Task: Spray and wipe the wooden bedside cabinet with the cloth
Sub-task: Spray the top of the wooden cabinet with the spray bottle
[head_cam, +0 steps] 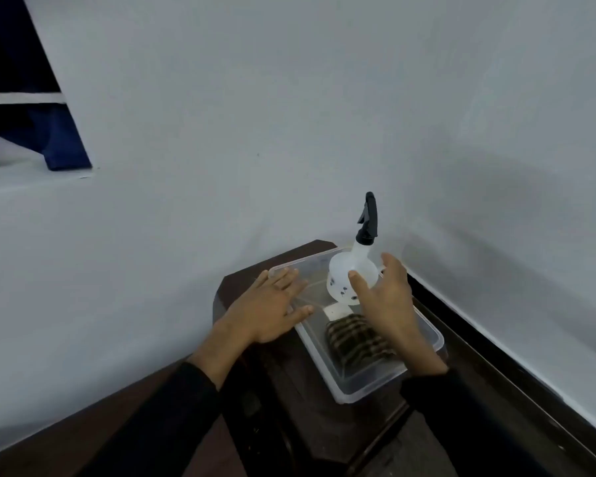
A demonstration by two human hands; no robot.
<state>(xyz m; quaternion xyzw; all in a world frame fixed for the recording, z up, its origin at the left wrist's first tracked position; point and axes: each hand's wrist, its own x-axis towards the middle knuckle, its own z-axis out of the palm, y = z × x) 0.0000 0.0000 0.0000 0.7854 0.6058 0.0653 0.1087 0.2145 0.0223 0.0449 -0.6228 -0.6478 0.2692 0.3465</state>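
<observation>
A dark wooden bedside cabinet (241, 287) stands in a white corner. On its top rests a clear plastic tray (424, 342). Inside the tray stands a white spray bottle (344, 273) with a black trigger head, and a folded striped cloth (355, 337) lies in front of it. My left hand (269, 308) lies flat, fingers spread, over the tray's left rim. My right hand (389, 297) hovers open just right of the bottle, thumb near its body, fingers not closed around it. Part of the cloth is hidden under my right wrist.
White walls close in behind and to the right of the cabinet, with a dark skirting strip (496, 356) along the right wall. A dark blue curtain (49, 139) hangs at the upper left. Brown floor (83, 428) lies in front, left of the cabinet.
</observation>
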